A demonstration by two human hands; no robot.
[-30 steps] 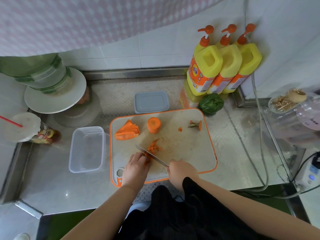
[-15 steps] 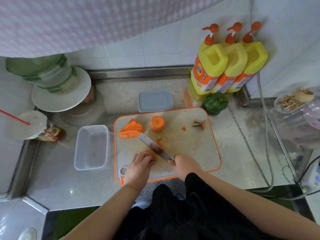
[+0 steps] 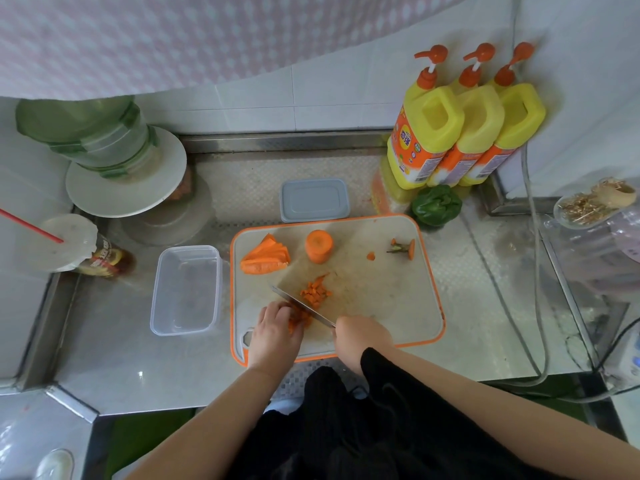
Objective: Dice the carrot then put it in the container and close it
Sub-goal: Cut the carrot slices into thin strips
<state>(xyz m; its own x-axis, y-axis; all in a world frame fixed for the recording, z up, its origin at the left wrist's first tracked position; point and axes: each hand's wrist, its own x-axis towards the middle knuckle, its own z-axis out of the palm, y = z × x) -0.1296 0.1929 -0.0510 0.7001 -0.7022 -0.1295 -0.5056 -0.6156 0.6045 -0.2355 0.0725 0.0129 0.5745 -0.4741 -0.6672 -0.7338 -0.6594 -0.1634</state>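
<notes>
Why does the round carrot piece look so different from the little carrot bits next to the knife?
The round orange carrot stump is one thick, uncut cylinder standing on its flat end; the small diced carrot cubes are many tiny pieces in a loose pile. The stump sits toward the far side of the orange-rimmed white cutting board, the cubes beside the steel knife blade. Both are orange carrot.

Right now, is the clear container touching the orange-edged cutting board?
Apart. The head view shows a narrow strip of steel counter between the clear container and the left rim of the cutting board.
</notes>
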